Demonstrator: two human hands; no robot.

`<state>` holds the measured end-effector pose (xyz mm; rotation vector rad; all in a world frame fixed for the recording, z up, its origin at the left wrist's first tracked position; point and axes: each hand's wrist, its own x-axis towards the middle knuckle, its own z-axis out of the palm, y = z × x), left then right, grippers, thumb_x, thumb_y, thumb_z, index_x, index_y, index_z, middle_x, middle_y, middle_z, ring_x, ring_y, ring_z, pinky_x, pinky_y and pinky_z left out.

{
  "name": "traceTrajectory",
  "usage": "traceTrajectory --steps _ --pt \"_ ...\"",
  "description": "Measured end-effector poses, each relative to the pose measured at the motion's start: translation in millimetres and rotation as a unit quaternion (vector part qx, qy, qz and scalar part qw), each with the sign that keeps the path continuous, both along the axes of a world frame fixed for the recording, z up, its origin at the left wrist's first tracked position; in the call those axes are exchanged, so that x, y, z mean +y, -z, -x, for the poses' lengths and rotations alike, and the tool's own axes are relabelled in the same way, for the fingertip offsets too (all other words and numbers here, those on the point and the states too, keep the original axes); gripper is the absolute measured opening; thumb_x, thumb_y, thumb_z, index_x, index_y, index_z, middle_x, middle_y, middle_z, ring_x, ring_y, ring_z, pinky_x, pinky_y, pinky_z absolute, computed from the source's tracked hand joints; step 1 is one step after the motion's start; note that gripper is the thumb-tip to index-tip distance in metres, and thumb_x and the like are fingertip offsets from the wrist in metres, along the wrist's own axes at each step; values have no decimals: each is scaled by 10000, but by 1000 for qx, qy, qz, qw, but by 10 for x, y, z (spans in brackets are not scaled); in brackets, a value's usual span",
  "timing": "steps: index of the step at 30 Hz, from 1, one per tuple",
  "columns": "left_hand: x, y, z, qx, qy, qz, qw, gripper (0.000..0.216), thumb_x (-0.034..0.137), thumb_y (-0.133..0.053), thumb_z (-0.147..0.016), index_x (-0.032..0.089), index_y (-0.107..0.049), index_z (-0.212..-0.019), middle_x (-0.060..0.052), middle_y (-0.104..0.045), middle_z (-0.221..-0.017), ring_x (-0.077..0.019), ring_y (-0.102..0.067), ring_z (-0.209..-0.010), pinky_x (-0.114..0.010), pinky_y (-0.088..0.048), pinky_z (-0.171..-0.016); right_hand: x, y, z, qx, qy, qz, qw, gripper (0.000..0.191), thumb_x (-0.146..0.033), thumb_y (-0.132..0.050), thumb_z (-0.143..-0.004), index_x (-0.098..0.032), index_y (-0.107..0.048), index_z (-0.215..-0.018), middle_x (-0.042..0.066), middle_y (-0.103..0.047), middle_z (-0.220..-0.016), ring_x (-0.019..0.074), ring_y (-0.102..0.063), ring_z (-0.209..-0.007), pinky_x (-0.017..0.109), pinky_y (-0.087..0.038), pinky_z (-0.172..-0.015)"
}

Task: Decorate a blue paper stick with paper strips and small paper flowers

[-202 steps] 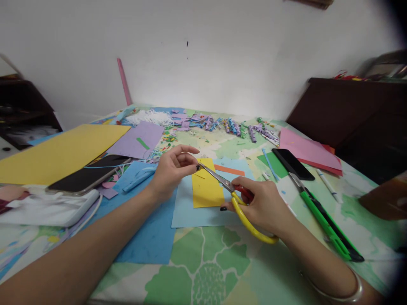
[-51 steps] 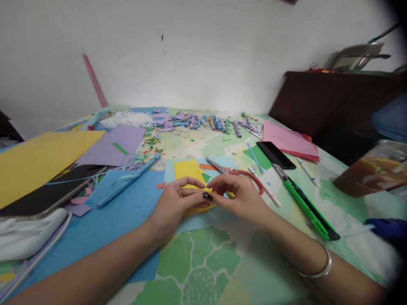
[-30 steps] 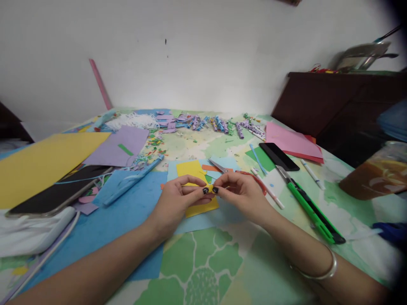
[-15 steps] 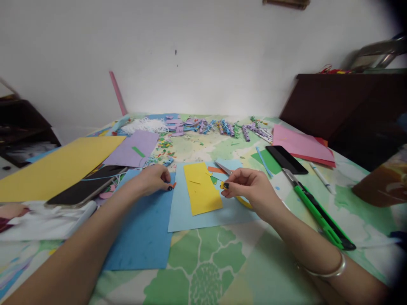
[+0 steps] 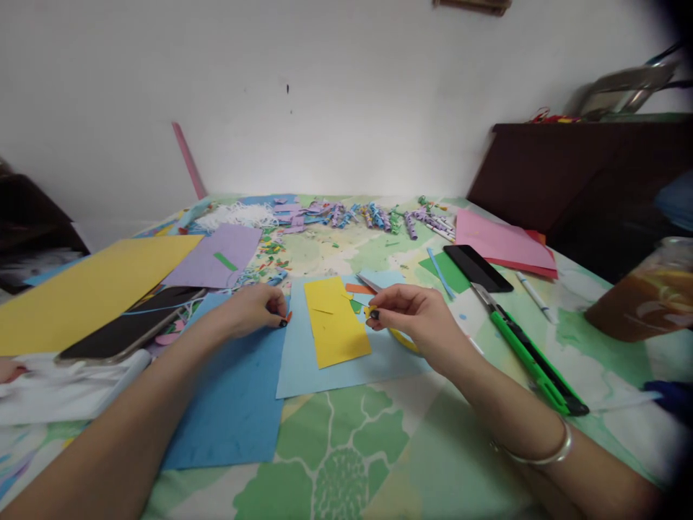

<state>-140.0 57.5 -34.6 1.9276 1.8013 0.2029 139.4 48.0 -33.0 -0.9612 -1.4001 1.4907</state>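
Observation:
My left hand (image 5: pixel 258 309) is closed in a pinch, with a small orange paper scrap (image 5: pixel 289 316) at its fingertips, over the left edge of a light blue sheet (image 5: pixel 303 379). In a pinch too, my right hand (image 5: pixel 414 318) holds a tiny yellow paper piece (image 5: pixel 369 311) between thumb and finger. Scissors (image 5: pixel 369 282) with a yellow handle lie partly hidden under that hand. Between the hands, a yellow paper rectangle (image 5: pixel 338 336) rests on the light blue sheet with thin slivers on it. A darker blue sheet (image 5: pixel 238 404) lies beneath my left forearm.
To the right are a green utility knife (image 5: pixel 528 347), a black phone (image 5: pixel 477 268), pink sheets (image 5: pixel 503 242) and a cup of brown drink (image 5: pixel 642 296). Another phone (image 5: pixel 130 325) and large yellow paper (image 5: pixel 102 278) lie left. Paper curls (image 5: pixel 376 215) line the back. Another person's hand (image 5: pixel 9 370) shows at left.
The whole view has shifted slightly to the right, so things appear further left. Both my hands keep nearly the same place and pinch. The other person's hand shows less at the left edge.

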Motion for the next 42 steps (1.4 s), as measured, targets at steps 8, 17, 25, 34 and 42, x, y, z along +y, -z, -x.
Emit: traceTrajectory --steps 8,17,25,34,42 --pt "-33 -24 -29 -37 -11 -26 999 309 287 -622 -582 203 -617 -879 -23 -640 -795 -196 -583 -741 -260 -401 -643 -7 8 -11 16 13 37 999 161 -223 -771 -598 -159 -663 -698 14 -709 -631 146 -693 -601 302 -589 -661" --pt "-36 -40 -15 -58 49 12 997 99 216 -573 -627 198 -629 -707 -5 -614 -663 -173 -554 -667 -258 -375 -603 1 -11 -12 -22 0 24 999 153 -211 -763 -612 -154 -647 -695 18 -696 -624 125 -658 -563 273 -553 -616" --pt "-28 -11 -35 -203 30 33 978 183 210 -663 -650 183 -578 -810 -5 -655 -710 -172 -607 -695 -267 -431 -628 10 11 -3 -43 33 -22 998 80 -153 -715 -584 -153 -668 -649 -20 -637 -554 93 -579 -529 235 -483 -573" --pt "-334 33 -765 -505 -4 53 861 288 212 -787 -632 184 -598 -848 10 -683 -745 -125 -636 -716 -274 -478 -733 -42 97 76 -17 39 -12 999 56 -161 -672 -625 -163 -664 -681 -6 -676 -635 128 -664 -608 267 -539 -632" --pt "-401 102 -867 -505 -47 20 862 256 239 -802 -625 167 -642 -811 -4 -691 -770 -145 -652 -741 -278 -494 -743 -130 92 129 -30 -6 -16 999 73 -129 -669 -625 -169 -682 -684 -14 -657 -637 109 -621 -622 254 -499 -640"
